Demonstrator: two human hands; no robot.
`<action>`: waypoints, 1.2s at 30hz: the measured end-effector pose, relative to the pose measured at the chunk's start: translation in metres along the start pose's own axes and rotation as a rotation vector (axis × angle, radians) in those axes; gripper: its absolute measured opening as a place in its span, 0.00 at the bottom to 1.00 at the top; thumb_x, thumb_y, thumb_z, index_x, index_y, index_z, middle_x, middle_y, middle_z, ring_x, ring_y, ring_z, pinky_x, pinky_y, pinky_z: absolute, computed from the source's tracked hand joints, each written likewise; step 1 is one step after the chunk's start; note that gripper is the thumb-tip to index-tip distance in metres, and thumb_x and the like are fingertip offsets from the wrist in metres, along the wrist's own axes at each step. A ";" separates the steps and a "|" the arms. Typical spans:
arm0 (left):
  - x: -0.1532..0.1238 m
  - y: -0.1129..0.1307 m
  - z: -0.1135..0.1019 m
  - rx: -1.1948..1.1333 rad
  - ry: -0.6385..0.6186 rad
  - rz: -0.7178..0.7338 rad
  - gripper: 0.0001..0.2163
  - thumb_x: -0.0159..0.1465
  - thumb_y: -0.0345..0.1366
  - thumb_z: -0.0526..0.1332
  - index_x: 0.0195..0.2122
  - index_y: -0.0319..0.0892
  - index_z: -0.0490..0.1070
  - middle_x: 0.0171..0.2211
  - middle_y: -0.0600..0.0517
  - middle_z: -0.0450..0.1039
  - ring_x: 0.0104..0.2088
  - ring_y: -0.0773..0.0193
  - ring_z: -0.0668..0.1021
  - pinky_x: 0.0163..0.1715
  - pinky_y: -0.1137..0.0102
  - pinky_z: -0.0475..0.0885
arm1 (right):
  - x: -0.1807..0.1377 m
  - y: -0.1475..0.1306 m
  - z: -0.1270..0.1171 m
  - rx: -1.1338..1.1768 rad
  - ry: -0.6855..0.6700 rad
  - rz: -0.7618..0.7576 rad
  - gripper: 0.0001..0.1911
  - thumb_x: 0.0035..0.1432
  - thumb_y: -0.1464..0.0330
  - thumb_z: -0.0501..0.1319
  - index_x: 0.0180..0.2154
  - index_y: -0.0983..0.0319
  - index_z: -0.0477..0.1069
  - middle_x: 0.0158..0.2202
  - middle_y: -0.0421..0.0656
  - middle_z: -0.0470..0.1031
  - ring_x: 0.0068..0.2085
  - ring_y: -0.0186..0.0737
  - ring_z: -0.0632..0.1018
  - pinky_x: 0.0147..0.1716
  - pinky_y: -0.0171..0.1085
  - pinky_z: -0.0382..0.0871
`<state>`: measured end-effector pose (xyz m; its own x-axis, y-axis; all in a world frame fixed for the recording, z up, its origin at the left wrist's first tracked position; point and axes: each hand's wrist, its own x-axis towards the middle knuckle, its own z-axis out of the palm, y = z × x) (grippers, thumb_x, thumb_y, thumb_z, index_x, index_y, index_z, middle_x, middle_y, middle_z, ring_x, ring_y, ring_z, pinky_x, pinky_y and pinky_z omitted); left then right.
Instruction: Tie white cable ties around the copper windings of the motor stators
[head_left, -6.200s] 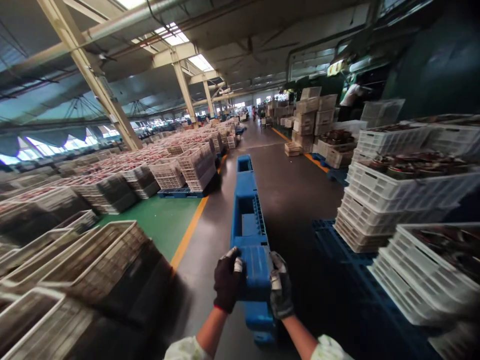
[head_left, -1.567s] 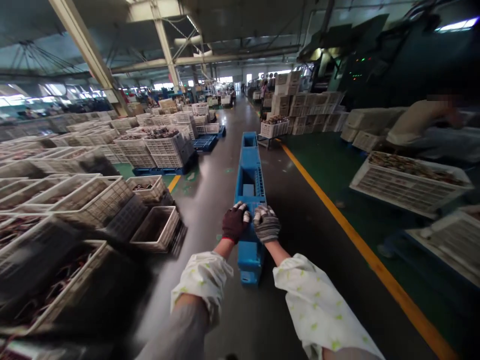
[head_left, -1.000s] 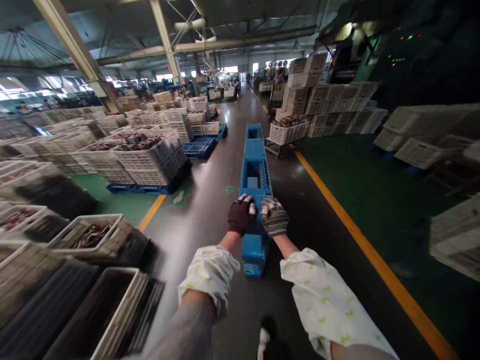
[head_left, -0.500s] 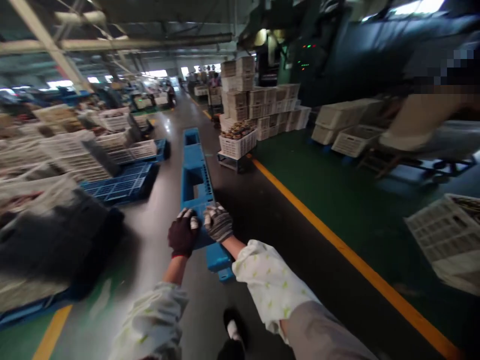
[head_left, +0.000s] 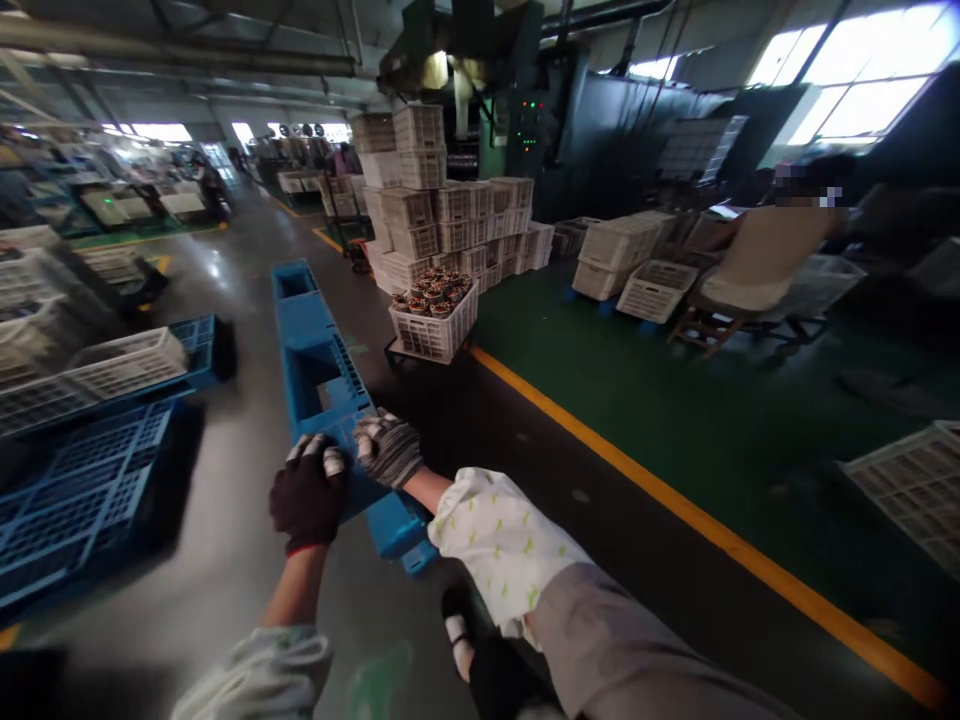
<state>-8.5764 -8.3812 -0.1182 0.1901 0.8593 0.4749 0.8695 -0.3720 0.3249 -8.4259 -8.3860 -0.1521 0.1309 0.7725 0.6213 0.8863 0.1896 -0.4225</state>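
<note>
A blue plastic pallet [head_left: 306, 318] stands on its edge and stretches away ahead of me along the grey floor. My left hand [head_left: 309, 492], in a dark glove with pale fingertips, is closed over the near part of its upper side. Beside it my right hand [head_left: 388, 449], in a grey striped glove, grips the right edge of the same pallet. The fingers of both hands curl over the plastic, and their undersides are hidden. Part of the pallet's lower near end shows below my right hand.
A white crate [head_left: 435, 335] of small parts stands on a low stand ahead right, before stacked crates [head_left: 457, 215]. Blue pallets [head_left: 90, 490] lie left, one bearing a white crate [head_left: 131, 362]. A yellow line [head_left: 600, 445] runs along the right. A person [head_left: 772, 255] sits far right.
The view has swung to the right and moved forward; the crate of small parts looks nearer. Both hands keep hold of the pallet, which now appears further left.
</note>
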 end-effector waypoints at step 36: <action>1.144 -0.338 0.541 -0.039 -0.002 0.039 0.19 0.73 0.43 0.54 0.60 0.45 0.74 0.64 0.46 0.72 0.54 0.49 0.79 0.54 0.56 0.73 | 1.012 0.418 0.727 0.081 0.323 -0.109 0.18 0.66 0.67 0.52 0.41 0.60 0.82 0.46 0.45 0.85 0.50 0.45 0.82 0.61 0.45 0.72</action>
<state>-8.4064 -7.0823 -0.1275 0.2247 0.8444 0.4863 0.8430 -0.4187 0.3376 -8.2454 -7.0839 -0.1795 0.1829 0.5164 0.8366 0.8662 0.3179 -0.3856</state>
